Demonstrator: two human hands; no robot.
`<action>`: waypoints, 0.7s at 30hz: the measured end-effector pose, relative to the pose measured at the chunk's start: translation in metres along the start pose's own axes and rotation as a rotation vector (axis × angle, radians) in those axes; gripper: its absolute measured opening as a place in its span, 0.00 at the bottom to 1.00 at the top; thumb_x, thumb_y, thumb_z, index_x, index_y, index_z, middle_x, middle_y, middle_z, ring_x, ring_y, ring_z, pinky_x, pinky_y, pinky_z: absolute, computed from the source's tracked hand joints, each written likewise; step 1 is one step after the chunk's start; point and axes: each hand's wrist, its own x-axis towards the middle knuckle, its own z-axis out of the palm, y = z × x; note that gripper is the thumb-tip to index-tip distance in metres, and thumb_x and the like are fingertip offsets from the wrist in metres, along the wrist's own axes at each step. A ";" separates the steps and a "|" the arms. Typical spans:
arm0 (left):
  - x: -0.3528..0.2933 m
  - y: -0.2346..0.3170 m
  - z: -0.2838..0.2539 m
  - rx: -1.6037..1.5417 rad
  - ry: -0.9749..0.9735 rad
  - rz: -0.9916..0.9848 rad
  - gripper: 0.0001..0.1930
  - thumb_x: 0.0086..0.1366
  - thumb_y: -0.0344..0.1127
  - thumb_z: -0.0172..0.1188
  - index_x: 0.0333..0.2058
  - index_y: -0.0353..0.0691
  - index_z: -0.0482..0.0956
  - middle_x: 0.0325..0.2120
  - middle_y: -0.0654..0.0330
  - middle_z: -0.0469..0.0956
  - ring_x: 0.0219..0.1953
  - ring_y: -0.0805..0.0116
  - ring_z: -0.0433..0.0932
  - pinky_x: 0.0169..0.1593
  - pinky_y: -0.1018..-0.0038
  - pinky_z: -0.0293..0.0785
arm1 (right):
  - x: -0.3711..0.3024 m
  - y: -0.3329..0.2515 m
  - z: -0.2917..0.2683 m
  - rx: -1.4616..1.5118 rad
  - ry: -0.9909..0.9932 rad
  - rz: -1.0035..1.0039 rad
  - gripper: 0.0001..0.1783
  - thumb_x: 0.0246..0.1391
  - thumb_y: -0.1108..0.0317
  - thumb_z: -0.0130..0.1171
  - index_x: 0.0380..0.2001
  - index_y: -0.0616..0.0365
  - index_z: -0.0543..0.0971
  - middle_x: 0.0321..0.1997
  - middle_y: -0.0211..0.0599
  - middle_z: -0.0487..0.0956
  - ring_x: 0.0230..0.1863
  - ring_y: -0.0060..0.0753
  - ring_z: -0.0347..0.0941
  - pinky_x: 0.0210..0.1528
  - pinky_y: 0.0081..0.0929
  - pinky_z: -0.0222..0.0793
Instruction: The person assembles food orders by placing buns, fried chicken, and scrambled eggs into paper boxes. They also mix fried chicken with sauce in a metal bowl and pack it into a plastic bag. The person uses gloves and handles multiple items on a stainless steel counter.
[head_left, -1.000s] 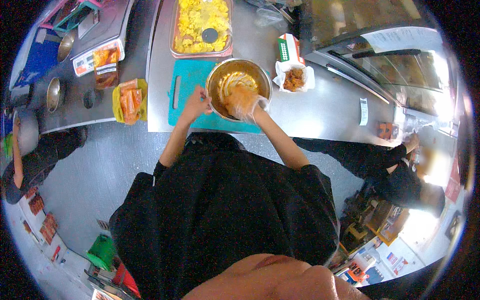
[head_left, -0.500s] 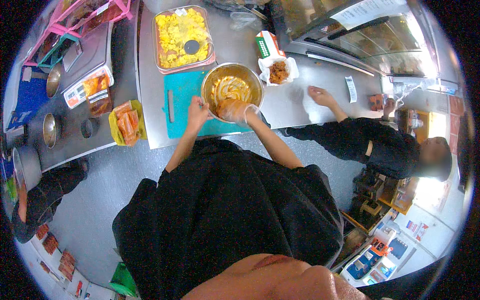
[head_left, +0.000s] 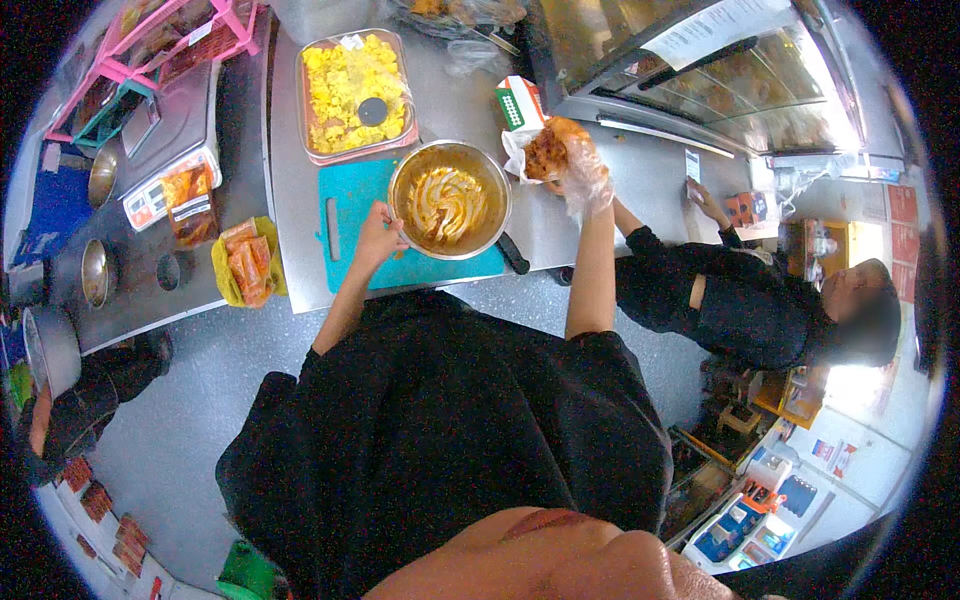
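My left hand point(head_left: 380, 235) pinches the near left rim of a steel mixing bowl point(head_left: 504, 196), whose inside is smeared with orange-brown sauce. The bowl rests partly on a teal cutting board point(head_left: 345, 190). In a clear plastic glove, my right hand point(head_left: 585, 180) is closed round sauce-coated fried chicken point(head_left: 567, 134) above the takeaway box. That box point(head_left: 520, 102), white, green and orange with its lid up, has a white paper lining point(head_left: 515, 160) and brown fried pieces point(head_left: 542, 158) inside. Glove and food hide part of the box.
A tray of yellow food pieces point(head_left: 350, 85) stands behind the board. A knife's black handle point(head_left: 514, 255) shows beside the bowl. At right, a co-worker point(head_left: 760, 290) reaches toward a paper slip point(head_left: 692, 165). A glass cabinet point(head_left: 700, 90) borders the counter; a yellow bag point(head_left: 228, 275) lies left.
My right hand has left the bowl and moved right to the takeaway box, carrying fried chicken. The left hand now grips the bowl's rim. The co-worker's hand has moved to the paper slip.
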 end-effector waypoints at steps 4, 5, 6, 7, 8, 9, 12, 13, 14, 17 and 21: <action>0.000 -0.006 -0.006 -0.024 -0.005 -0.037 0.12 0.64 0.30 0.52 0.44 0.40 0.60 0.38 0.54 0.71 0.26 0.65 0.79 0.27 0.70 0.81 | 0.017 0.039 -0.064 -0.747 -0.183 -0.040 0.44 0.46 0.58 0.60 0.65 0.42 0.51 0.68 0.35 0.53 0.69 0.35 0.46 0.70 0.33 0.37; -0.001 -0.006 -0.008 -0.013 -0.008 -0.036 0.13 0.64 0.30 0.52 0.44 0.40 0.60 0.39 0.54 0.71 0.26 0.64 0.79 0.27 0.70 0.81 | 0.024 0.042 -0.072 -0.869 -0.168 0.116 0.38 0.46 0.58 0.59 0.60 0.42 0.55 0.63 0.36 0.57 0.64 0.38 0.51 0.65 0.34 0.42; -0.003 -0.007 -0.011 -0.001 -0.010 -0.036 0.14 0.64 0.31 0.52 0.45 0.40 0.60 0.39 0.53 0.71 0.26 0.64 0.79 0.27 0.70 0.81 | 0.028 0.044 -0.077 -0.940 -0.156 0.102 0.33 0.46 0.57 0.59 0.56 0.43 0.60 0.58 0.37 0.61 0.59 0.40 0.56 0.61 0.35 0.48; -0.005 -0.007 -0.013 0.010 -0.011 -0.035 0.14 0.63 0.31 0.53 0.45 0.40 0.60 0.39 0.53 0.71 0.26 0.64 0.79 0.27 0.70 0.81 | 0.031 0.045 -0.077 -1.099 -0.206 -0.137 0.24 0.45 0.56 0.59 0.47 0.44 0.68 0.47 0.41 0.70 0.50 0.44 0.65 0.51 0.37 0.59; -0.007 -0.006 -0.015 0.006 0.001 -0.028 0.13 0.63 0.30 0.53 0.44 0.39 0.60 0.37 0.54 0.71 0.27 0.63 0.79 0.27 0.70 0.81 | 0.034 0.041 -0.077 -1.234 -0.227 -0.153 0.23 0.46 0.57 0.59 0.47 0.45 0.69 0.46 0.41 0.70 0.49 0.44 0.66 0.50 0.37 0.60; -0.010 -0.005 -0.016 0.002 0.012 -0.020 0.12 0.62 0.28 0.52 0.42 0.37 0.60 0.35 0.54 0.70 0.28 0.63 0.79 0.26 0.70 0.81 | 0.037 0.036 -0.075 -1.263 -0.176 -0.093 0.23 0.46 0.57 0.59 0.47 0.45 0.69 0.46 0.41 0.71 0.48 0.44 0.66 0.50 0.37 0.60; -0.017 0.001 -0.018 0.009 0.038 -0.006 0.11 0.62 0.27 0.53 0.40 0.36 0.61 0.32 0.54 0.70 0.29 0.62 0.80 0.26 0.70 0.82 | 0.039 0.014 -0.065 -1.159 -0.060 -0.098 0.21 0.47 0.59 0.59 0.45 0.47 0.71 0.45 0.40 0.73 0.46 0.43 0.68 0.48 0.37 0.63; -0.018 0.004 -0.019 0.014 0.042 -0.009 0.11 0.62 0.28 0.53 0.40 0.36 0.61 0.33 0.54 0.70 0.29 0.62 0.80 0.26 0.70 0.82 | 0.038 0.005 -0.061 -1.140 -0.013 -0.114 0.20 0.47 0.59 0.59 0.45 0.47 0.71 0.44 0.40 0.73 0.46 0.43 0.69 0.47 0.37 0.64; -0.019 0.007 -0.019 0.054 0.041 0.001 0.11 0.62 0.28 0.53 0.41 0.36 0.61 0.34 0.54 0.70 0.29 0.62 0.80 0.26 0.70 0.82 | 0.035 -0.004 -0.054 -1.122 0.033 -0.136 0.19 0.47 0.59 0.59 0.45 0.48 0.72 0.44 0.40 0.74 0.45 0.43 0.70 0.47 0.37 0.65; -0.019 0.011 -0.022 0.108 0.034 0.015 0.12 0.62 0.29 0.53 0.42 0.35 0.62 0.38 0.51 0.71 0.29 0.62 0.80 0.27 0.69 0.81 | 0.014 -0.031 -0.024 -0.812 0.219 -0.275 0.18 0.48 0.61 0.59 0.43 0.49 0.73 0.43 0.39 0.76 0.43 0.42 0.72 0.45 0.38 0.68; -0.024 0.014 -0.024 0.178 0.079 0.009 0.15 0.61 0.33 0.56 0.44 0.37 0.65 0.44 0.46 0.70 0.32 0.59 0.79 0.32 0.66 0.79 | -0.028 -0.036 0.063 -0.208 0.010 -0.306 0.15 0.49 0.62 0.59 0.42 0.52 0.76 0.41 0.38 0.78 0.40 0.41 0.75 0.43 0.38 0.71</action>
